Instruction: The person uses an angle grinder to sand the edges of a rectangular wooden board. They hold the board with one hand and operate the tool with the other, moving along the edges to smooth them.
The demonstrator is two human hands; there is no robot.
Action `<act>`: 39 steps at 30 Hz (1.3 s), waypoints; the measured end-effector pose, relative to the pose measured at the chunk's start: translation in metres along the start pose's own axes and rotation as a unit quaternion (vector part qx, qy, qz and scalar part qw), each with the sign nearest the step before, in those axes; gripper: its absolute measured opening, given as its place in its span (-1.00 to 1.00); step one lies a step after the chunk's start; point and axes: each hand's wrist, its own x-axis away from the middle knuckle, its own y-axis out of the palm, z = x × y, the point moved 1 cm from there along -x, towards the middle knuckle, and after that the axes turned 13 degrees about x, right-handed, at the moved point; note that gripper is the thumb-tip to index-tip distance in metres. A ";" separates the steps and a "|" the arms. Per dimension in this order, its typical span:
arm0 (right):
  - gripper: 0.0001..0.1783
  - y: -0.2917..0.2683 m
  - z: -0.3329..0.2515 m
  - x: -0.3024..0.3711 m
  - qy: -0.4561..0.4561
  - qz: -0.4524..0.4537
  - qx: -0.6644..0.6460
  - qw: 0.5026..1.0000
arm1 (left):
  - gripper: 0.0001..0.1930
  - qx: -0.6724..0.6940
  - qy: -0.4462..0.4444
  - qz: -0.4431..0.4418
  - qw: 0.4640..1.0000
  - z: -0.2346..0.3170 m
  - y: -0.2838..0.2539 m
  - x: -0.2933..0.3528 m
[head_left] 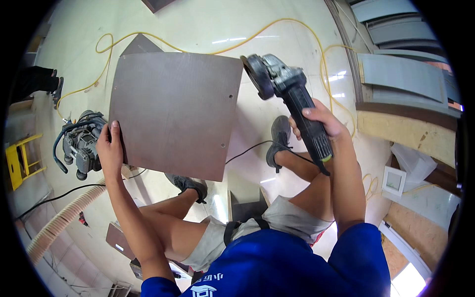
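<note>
Grinder (298, 94) at two o'clock: clamped in your right hand (326, 122). Panel (173, 116) at ten: clamped in your left hand (110, 147). Hold panel rigid; apply disc (258, 78) lightly.

Brown panel (175, 114), black-and-grey grinder (306, 114), yellow hose (285, 20), blue shirt (277, 262), pale grey shorts (297, 216)

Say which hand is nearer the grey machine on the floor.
Left. The left hand, holding the brown board, appears just right of the machine; the right hand, holding the grinder, is far right.
</note>
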 end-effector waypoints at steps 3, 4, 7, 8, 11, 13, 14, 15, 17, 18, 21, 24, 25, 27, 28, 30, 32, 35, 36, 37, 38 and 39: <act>-0.42 0.005 0.007 -0.002 0.006 0.006 -0.020 1.000 | -0.52 -0.020 0.008 -0.002 1.000 -0.005 -0.003 -0.001; -0.43 0.007 0.011 0.002 0.014 0.003 -0.021 1.000 | -0.52 -0.028 0.017 -0.001 0.999 -0.006 -0.004 -0.001; -0.43 0.016 0.018 0.010 -0.004 -0.016 -0.064 0.998 | -0.51 -0.037 0.019 0.001 0.999 -0.004 -0.005 0.000; -0.43 0.016 0.014 0.006 -0.002 -0.005 -0.048 0.999 | -0.51 -0.039 0.015 0.008 0.999 -0.003 -0.004 -0.001; -0.44 0.021 0.014 0.002 0.009 0.024 -0.040 0.999 | -0.52 -0.046 0.010 -0.008 0.999 -0.001 -0.004 0.001; -0.44 0.027 0.022 0.005 0.011 0.017 -0.067 0.998 | -0.54 -0.031 0.018 -0.010 0.999 -0.005 -0.005 -0.001; -0.45 0.031 0.028 0.010 0.015 0.014 -0.088 0.996 | -0.55 -0.044 0.023 -0.008 0.999 -0.005 -0.006 -0.001; -0.43 0.034 0.031 0.013 0.034 0.030 -0.095 0.994 | -0.55 -0.046 0.026 -0.011 0.999 -0.007 -0.006 -0.002; -0.43 0.041 0.027 0.014 0.038 0.051 -0.081 0.995 | -0.55 -0.053 0.029 -0.015 0.998 -0.010 -0.007 -0.003; -0.47 0.038 0.032 0.008 0.024 0.043 -0.080 0.996 | -0.55 -0.038 0.028 -0.019 0.999 -0.003 -0.003 -0.002; -0.51 0.037 0.036 0.000 0.006 0.025 -0.082 0.996 | -0.55 -0.043 0.033 -0.003 0.999 -0.002 -0.004 0.001; -0.54 0.041 0.052 0.000 -0.029 0.005 -0.113 0.993 | -0.55 -0.039 0.037 -0.007 0.999 -0.007 -0.005 0.001; -0.54 0.042 0.051 -0.002 -0.036 -0.002 -0.118 0.992 | -0.56 -0.035 0.035 -0.005 0.999 -0.008 -0.005 0.001; -0.52 0.042 0.044 -0.003 -0.033 -0.002 -0.118 0.992 | -0.57 -0.029 0.021 -0.012 0.999 -0.007 -0.005 -0.001; -0.52 0.042 0.041 -0.003 -0.030 -0.002 -0.120 0.992 | -0.57 -0.028 0.017 -0.012 0.999 -0.004 -0.005 0.000; -0.51 0.040 0.039 -0.005 -0.032 -0.008 -0.124 0.992 | -0.57 -0.026 0.017 -0.011 0.999 -0.001 -0.004 0.002; -0.51 0.039 0.047 -0.004 -0.039 -0.021 -0.129 0.991 | -0.57 -0.023 0.022 -0.012 0.999 0.000 -0.003 0.002; -0.50 0.037 0.056 -0.005 -0.029 -0.057 -0.168 0.984 | -0.58 -0.040 0.010 -0.014 0.999 0.002 -0.002 0.001; -0.47 0.036 0.055 -0.005 -0.027 -0.061 -0.159 0.985 | -0.59 -0.040 0.008 -0.016 0.999 0.003 -0.002 0.002; -0.46 0.035 0.051 -0.006 -0.021 -0.051 -0.149 0.987 | -0.59 -0.039 0.005 -0.018 0.999 0.005 -0.002 0.003; -0.44 0.033 0.046 -0.007 -0.015 -0.041 -0.138 0.989 | -0.60 -0.039 0.001 -0.019 0.999 0.007 -0.001 0.004; -0.43 0.034 0.041 -0.008 -0.008 -0.028 -0.127 0.991 | -0.61 -0.028 0.002 -0.014 1.000 0.006 -0.001 0.004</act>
